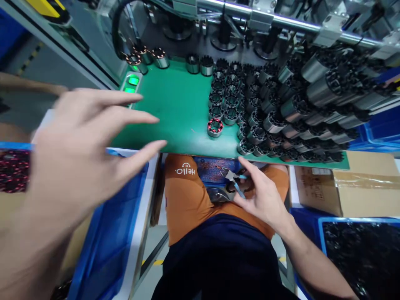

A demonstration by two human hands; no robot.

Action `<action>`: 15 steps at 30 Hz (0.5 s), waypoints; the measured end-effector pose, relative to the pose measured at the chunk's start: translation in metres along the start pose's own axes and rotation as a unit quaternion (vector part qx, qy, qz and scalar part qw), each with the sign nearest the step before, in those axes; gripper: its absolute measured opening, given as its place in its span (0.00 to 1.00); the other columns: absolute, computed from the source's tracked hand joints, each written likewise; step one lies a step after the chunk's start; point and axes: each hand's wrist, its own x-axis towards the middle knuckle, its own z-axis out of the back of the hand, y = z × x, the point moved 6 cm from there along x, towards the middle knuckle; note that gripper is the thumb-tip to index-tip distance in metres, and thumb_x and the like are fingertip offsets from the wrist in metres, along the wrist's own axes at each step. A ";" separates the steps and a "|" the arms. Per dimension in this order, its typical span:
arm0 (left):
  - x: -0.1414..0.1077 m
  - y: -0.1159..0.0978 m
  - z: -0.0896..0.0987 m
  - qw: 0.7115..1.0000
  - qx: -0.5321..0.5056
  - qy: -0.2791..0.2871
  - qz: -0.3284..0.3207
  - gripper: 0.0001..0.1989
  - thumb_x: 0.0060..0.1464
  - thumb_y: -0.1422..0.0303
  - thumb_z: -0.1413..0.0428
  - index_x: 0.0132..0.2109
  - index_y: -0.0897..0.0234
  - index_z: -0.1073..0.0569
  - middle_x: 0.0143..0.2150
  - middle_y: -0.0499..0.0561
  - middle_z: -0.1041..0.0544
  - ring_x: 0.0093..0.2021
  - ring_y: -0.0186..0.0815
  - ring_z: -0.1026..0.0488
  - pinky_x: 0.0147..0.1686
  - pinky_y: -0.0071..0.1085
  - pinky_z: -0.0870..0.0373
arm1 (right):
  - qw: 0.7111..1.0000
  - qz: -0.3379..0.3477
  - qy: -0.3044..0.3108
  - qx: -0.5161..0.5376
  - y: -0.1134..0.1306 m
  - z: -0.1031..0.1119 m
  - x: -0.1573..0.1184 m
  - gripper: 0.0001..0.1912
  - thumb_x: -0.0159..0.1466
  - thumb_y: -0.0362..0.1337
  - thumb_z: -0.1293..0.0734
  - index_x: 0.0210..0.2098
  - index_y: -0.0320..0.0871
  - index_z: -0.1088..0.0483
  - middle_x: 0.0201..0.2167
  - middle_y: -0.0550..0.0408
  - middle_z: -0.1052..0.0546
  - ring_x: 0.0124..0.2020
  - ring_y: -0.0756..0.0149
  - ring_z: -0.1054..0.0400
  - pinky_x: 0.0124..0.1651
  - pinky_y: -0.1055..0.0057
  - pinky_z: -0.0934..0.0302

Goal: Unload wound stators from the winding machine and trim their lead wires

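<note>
My left hand (83,139) is raised over the left end of the green work surface (175,104). Its thumb and fingers are spread, with nothing between them. Lower down, in front of the surface's near edge, my right hand (265,196) holds a pair of wire cutters (231,175) by its blue handles. A thin bit of wire shows near the cutter jaws; whether they grip it is unclear. On the surface, a motor stator with red windings (215,127) stands by several rows of bare stators (231,116), black-topped with metal sides.
Several copper-wound stators (160,58) stand at the back left, near green-lit buttons (133,80). Machine spindles and a metal rail (290,24) run along the back. Blue bins (108,233) flank my seat; a cardboard box (365,183) sits right. A blue tray (209,168) lies below the edge.
</note>
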 end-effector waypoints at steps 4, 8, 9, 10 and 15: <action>0.025 -0.056 -0.067 0.992 -0.073 0.061 -0.087 0.18 0.62 0.55 0.20 0.56 0.49 0.10 0.70 0.55 0.17 0.73 0.63 0.25 0.83 0.67 0.33 | 0.999 -0.015 0.035 0.003 -0.003 0.001 -0.006 0.51 0.72 0.35 0.25 0.91 0.45 0.41 0.57 0.43 0.14 0.50 0.51 0.17 0.55 0.52 0.15; 0.031 -0.052 -0.106 0.981 -0.187 0.038 0.020 0.22 0.50 0.62 0.13 0.49 0.53 0.10 0.64 0.57 0.17 0.76 0.65 0.32 0.89 0.68 0.45 | 0.999 0.017 0.040 0.019 0.010 0.006 -0.009 0.46 0.71 0.33 0.26 0.87 0.45 0.35 0.58 0.45 0.13 0.52 0.52 0.17 0.58 0.53 0.15; 0.030 -0.049 -0.112 0.981 -0.190 0.034 0.032 0.23 0.48 0.62 0.13 0.48 0.54 0.11 0.63 0.58 0.17 0.76 0.65 0.32 0.89 0.69 0.45 | 0.999 0.016 0.043 0.023 0.014 0.005 -0.008 0.48 0.72 0.33 0.26 0.88 0.45 0.38 0.62 0.43 0.13 0.55 0.52 0.16 0.59 0.53 0.15; 0.030 -0.047 -0.118 0.982 -0.182 0.037 0.037 0.23 0.49 0.61 0.13 0.47 0.55 0.11 0.63 0.59 0.18 0.76 0.66 0.33 0.89 0.70 0.45 | 0.998 0.010 0.049 0.024 0.017 0.003 -0.005 0.51 0.72 0.34 0.25 0.91 0.45 0.43 0.64 0.42 0.14 0.57 0.51 0.16 0.61 0.53 0.15; 0.031 -0.043 -0.132 0.988 -0.148 0.045 0.022 0.19 0.56 0.53 0.16 0.46 0.54 0.13 0.65 0.59 0.19 0.77 0.67 0.32 0.86 0.71 0.41 | 0.994 -0.059 0.095 -0.012 0.027 -0.023 0.025 0.65 0.71 0.38 0.28 0.94 0.33 0.67 0.54 0.37 0.12 0.49 0.46 0.15 0.55 0.51 0.16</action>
